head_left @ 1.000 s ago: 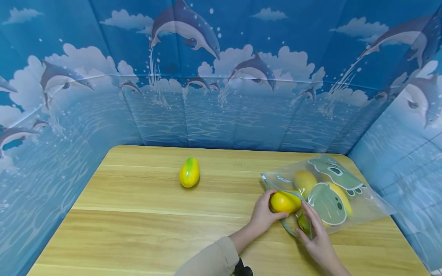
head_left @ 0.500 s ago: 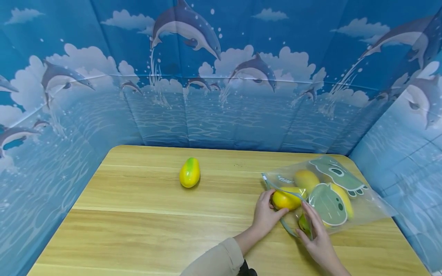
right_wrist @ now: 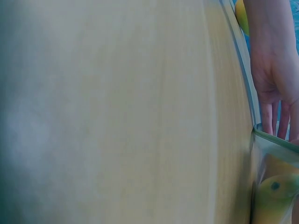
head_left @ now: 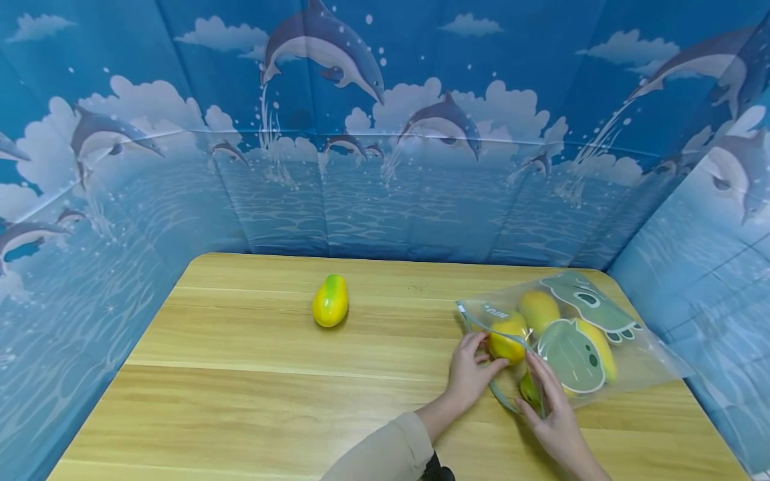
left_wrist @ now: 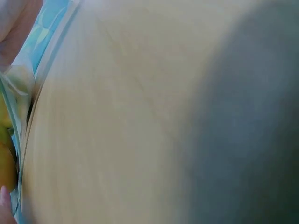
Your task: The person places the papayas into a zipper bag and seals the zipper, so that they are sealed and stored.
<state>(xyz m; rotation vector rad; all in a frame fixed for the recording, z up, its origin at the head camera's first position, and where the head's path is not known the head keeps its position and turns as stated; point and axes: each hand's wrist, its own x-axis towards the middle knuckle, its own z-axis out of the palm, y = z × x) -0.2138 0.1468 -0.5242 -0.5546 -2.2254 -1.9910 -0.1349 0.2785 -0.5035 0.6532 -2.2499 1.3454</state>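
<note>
A clear zip bag [head_left: 637, 367] with green cartoon prints lies at the right of the table, its mouth facing left. Several yellow fruits, smooth and mango-like, are inside. Just within the mouth sits one yellow fruit [head_left: 507, 342]; the fingertips of my left hand [head_left: 469, 374] are right at its near side, fingers reaching into the bag. In the right wrist view, that left hand [right_wrist: 278, 77] points its fingers down past the rim. My right hand [head_left: 555, 421] pinches the near edge of the mouth between thumb and fingers. A greenish fruit [head_left: 529, 389] lies close behind that edge.
One more yellow fruit with a green streak [head_left: 330, 302] rests on the wooden table [head_left: 252, 401], left of the bag. A blue dolphin-print curtain [head_left: 385, 200] hangs behind the table and along both sides.
My left hand has moved slightly right, and the yellow fruit has gone deeper into the bag and turned. The left fingers have come off its outer end. My right hand stays in place.
</note>
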